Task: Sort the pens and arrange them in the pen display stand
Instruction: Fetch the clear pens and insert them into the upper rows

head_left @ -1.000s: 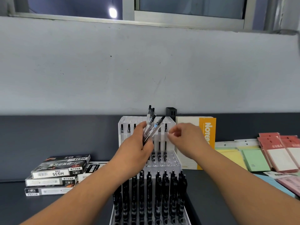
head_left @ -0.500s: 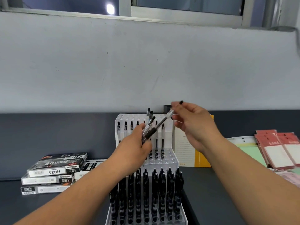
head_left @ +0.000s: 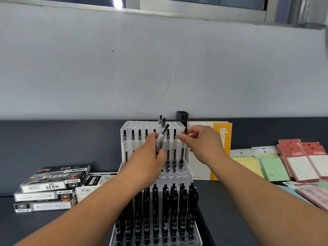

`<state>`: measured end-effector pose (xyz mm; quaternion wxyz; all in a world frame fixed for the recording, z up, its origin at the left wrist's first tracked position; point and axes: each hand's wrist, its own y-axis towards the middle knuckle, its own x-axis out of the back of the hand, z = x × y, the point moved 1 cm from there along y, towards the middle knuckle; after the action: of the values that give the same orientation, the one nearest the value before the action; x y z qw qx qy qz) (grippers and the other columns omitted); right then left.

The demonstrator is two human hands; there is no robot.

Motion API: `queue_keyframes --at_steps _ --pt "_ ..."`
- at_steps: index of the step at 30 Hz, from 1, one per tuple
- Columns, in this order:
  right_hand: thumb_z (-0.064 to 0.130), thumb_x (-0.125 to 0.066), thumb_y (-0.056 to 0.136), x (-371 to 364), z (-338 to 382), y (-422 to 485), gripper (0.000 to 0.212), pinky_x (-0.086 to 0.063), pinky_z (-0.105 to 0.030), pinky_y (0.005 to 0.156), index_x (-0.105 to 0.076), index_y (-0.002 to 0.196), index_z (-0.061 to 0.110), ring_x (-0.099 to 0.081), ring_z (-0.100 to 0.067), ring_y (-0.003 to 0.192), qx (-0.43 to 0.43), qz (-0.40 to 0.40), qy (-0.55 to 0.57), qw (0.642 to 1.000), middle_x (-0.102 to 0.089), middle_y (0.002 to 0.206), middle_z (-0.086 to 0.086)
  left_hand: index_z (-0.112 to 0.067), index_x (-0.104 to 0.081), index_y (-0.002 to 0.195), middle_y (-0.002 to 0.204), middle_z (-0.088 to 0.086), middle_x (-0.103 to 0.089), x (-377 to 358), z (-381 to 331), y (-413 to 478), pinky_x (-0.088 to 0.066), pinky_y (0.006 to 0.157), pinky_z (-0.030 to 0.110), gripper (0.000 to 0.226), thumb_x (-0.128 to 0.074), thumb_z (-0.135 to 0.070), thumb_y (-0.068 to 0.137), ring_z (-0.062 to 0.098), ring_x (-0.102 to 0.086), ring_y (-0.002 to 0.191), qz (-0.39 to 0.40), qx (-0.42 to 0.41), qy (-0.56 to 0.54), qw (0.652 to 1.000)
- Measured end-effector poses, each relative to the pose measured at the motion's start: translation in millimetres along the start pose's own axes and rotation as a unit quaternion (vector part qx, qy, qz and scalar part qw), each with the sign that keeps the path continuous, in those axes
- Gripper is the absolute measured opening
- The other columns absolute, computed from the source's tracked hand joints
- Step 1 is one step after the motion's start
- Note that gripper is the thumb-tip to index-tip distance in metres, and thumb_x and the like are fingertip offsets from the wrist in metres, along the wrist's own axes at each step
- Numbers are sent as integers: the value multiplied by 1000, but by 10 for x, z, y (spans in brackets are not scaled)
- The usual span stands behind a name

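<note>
Left forearm (head_left: pixel 85 208) and right forearm (head_left: pixel 260 185) bare, in from lower left and lower right of frame, uncovered to the frame edge. Left hand (head_left: pixel 147 164) and right hand (head_left: pixel 202 144) bare too. Fingertips blurred, nails unreadable.

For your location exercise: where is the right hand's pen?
Head view, centre: the pen stands in the display stand, right end of its clear-pen row, right hand pinching it.

left hand (head_left: pixel 147 160) grips pen bundle (head_left: pixel 162 134); right hand (head_left: pixel 200 144) pinches pen (head_left: pixel 181 157) in stand (head_left: pixel 127 128); boxes (head_left: pixel 53 185) at stand's 9 o'clock.
</note>
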<state>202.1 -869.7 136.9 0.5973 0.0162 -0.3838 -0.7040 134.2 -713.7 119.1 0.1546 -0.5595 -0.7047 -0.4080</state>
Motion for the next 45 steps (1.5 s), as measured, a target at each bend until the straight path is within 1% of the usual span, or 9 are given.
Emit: queue_keyframes --at_steps 7,11,16,19,23,26,30,40,45 --pt "31 -74 84 7 -96 33 14 -55 -30 74 -63 79 25 -68 -17 79 -47 91 -79 992 -71 84 0 -28 -19 148 66 -6 -53 -2 -5 12 -42 50 24 52 -38 -29 100 10 -50 51 2 -1 -10 1000" --pt "36 -61 93 -30 -7 34 19 -38 -21 69 -69 92 19 -65 -17 87 -22 99 -211 972 -72 91 -1 -28 -18 148 66 -6 -53 1 -13 7 -41 48 22 52 -38 -29 100 9 -49 50 5 1 -19 1000" --pt "39 -53 97 -101 97 22 37 -31 -19 49 -60 73 12 -54 -14 69 -25 139 -286 948 -55 66 1 -28 -18 149 69 -6 -54 31 -21 17 -43 49 21 53 -39 -28 100 10 -51 55 -11 -8 -54 998" --pt "41 -56 95 -54 100 -9 39 -45 -25 59 -69 84 6 -64 -19 78 -20 144 -298 943 -67 76 -6 -29 -16 149 67 -7 -55 58 -14 -6 -44 48 19 55 -39 -29 100 11 -52 56 -18 -19 -64 998" --pt "47 -65 87 137 165 -141 33 -47 -27 64 -67 98 16 -60 -13 79 -5 86 -242 966 -66 82 3 -31 -18 149 67 -7 -55 94 14 -24 -44 50 19 54 -39 -33 99 7 -50 53 -25 -34 -81 996" --pt "46 -63 88 125 339 -258 24 -45 -22 61 -67 88 22 -55 -6 64 -35 90 15 995 -64 78 9 -31 -31 144 64 -8 -52 109 35 -15 -40 45 16 47 -42 -33 98 4 -44 47 -13 -48 -115 992" --pt "32 -67 89 -12 486 -289 17 -46 -23 55 -72 91 16 -51 -8 57 -139 158 277 938 -68 81 2 -35 -50 126 64 3 -50 198 51 -15 -38 48 20 27 -44 -29 100 7 -41 50 27 -53 -163 985" --pt "24 -70 88 -287 573 -315 18 -51 -20 62 -73 98 9 -64 -7 72 -104 162 253 948 -72 84 0 -31 -66 99 90 8 -70 399 281 -77 -45 72 32 13 -53 -31 96 16 -56 73 -9 -15 -195 981" --pt "24 -65 91 -364 666 -312 14 -52 -12 59 -70 102 17 -65 -2 68 -32 126 138 982 -70 83 2 -28 -65 96 80 -5 -67 557 425 -137 -40 54 16 13 -52 -32 97 2 -52 57 -65 20 -184 981"
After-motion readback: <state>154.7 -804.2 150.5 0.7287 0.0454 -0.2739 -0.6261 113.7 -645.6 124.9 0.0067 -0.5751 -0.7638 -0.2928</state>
